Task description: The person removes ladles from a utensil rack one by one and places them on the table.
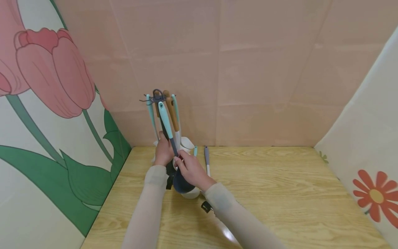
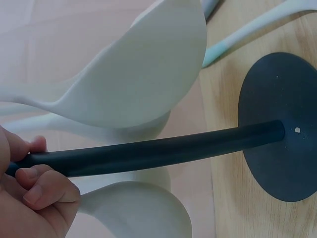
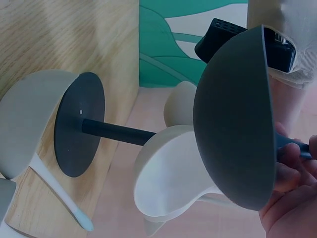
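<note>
A dark utensil stand with a hooked top [image 1: 158,98] stands upright at the table's back left. My left hand [image 1: 163,154] grips its dark pole [image 2: 129,154], above the round base [image 2: 267,176]. In my right hand [image 1: 193,169] is a dark ladle [image 1: 182,183], pinched on its shaft just above the bowl. The ladle's mint handle [image 1: 164,119] reaches up to the front of the hooks. Around the pole hang white ladle-like utensils [image 3: 166,173] with mint or wooden handles [image 1: 171,110]. In the right wrist view, the dark bowl hides part of them.
On the wooden table [image 1: 280,186], beside the stand, lie a white utensil with a mint tip [image 3: 54,188] and one with a grey-purple handle [image 1: 207,155]. A pale bowl [image 3: 29,121] sits close to the base. A pink wall [image 1: 264,86] rises behind.
</note>
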A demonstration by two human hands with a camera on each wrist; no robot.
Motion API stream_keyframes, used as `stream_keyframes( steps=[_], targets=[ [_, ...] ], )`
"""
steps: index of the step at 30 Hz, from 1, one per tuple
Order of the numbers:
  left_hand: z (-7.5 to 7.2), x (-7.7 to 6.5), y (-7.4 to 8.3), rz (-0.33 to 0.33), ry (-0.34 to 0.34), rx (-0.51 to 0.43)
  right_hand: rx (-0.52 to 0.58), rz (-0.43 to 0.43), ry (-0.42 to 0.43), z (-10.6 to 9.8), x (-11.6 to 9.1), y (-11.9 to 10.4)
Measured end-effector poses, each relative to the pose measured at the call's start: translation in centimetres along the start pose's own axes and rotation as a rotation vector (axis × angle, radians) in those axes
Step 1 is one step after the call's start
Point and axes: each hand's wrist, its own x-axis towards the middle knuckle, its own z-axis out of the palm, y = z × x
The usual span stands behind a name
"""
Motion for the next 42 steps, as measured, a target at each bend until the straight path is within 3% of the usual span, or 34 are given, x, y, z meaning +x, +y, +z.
stream_keyframes(
  steps=[42],
  targets=[
    [0.0,0.05,-0.06,0.032,0.018,-0.028,-0.062,-0.078,0.091,0.67,-0.52,-0.41]
  ],
)
